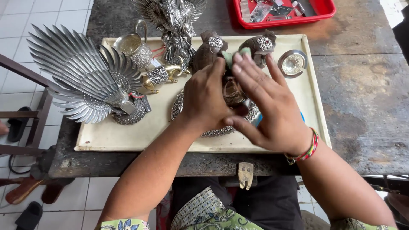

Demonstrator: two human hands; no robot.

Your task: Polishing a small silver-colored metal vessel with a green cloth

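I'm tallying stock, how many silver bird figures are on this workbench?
2. A big fan-tailed bird stands on the cream tray's left side; a spread-winged one stands at its back edge. The hands may hide more.

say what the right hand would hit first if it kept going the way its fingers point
Probably the dark carved shell piece with the silver ornament: the right hand points up and slightly left across the cream tray, fingertips already at a green bit beside it. Depth is unclear.

Glossy embossed silver peacock (pixel 85 76), rough worn table (pixel 362 98)
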